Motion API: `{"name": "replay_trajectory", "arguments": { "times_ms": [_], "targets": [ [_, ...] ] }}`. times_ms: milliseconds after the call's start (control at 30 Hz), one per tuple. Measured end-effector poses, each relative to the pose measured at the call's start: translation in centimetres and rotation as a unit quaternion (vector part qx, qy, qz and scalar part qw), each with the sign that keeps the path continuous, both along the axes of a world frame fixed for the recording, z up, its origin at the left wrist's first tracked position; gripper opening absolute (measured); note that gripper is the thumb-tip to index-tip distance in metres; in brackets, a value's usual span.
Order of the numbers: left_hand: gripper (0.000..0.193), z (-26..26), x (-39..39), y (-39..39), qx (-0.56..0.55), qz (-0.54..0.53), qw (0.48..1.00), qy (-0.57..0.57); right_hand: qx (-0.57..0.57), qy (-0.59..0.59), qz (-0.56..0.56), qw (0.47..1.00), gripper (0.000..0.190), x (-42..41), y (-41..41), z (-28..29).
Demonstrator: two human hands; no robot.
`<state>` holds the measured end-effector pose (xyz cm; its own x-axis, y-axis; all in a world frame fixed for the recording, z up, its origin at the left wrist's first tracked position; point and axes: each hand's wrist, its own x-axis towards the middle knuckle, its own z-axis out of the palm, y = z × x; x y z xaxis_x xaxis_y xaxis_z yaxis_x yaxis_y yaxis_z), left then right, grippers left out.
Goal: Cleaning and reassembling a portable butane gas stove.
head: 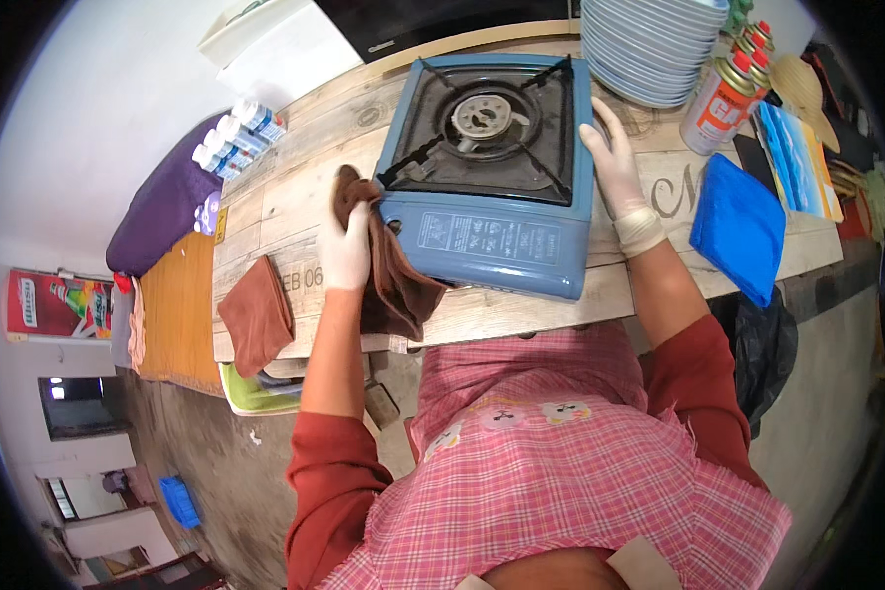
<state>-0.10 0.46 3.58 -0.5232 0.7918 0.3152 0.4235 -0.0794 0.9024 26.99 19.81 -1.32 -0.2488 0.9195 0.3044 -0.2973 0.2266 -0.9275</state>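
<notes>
A blue portable gas stove with a black drip pan, pot supports and a round metal burner sits at a slight angle before me on the wood-plank table. My left hand, in a pale thin glove, grips a dark brown cloth against the stove's left front corner. The cloth hangs in folds beside the control panel and hides part of that corner. My right hand, gloved too, rests along the stove's right side, its thumb on the rim and its fingers partly hidden.
A folded brown cloth lies at the left front edge; a folded blue cloth overhangs the right edge. Behind stand a stack of plates and several gas canisters. Several white bottles line the left side. A black plastic bag hangs at right.
</notes>
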Motion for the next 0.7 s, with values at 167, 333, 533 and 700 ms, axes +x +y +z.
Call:
{"name": "replay_trajectory", "arguments": {
  "times_ms": [167, 333, 533, 700],
  "targets": [
    [0.035, -0.3, 4.7, -3.8, 0.036, 0.094, 0.911, 0.399, 0.021, -0.041, -0.008, 0.999, 0.055, 0.3, 0.1, -0.6],
    [0.029, 2.9, 8.3, -3.1, 0.016, -0.050, 0.908, 0.416, -0.008, -0.009, 0.015, 1.000, 0.055, 1.1, -0.3, 0.8],
    [0.032, 6.3, 15.2, 0.4, -0.038, -0.286, 0.881, 0.374, 0.025, -0.067, -0.020, 0.997, 0.051, -0.8, 0.2, 0.4],
    [0.038, 3.4, 20.5, 4.9, 0.016, -0.325, 0.842, 0.430, 0.092, -0.204, -0.070, 0.972, 0.048, 1.8, 3.3, -2.6]
  ]
}}
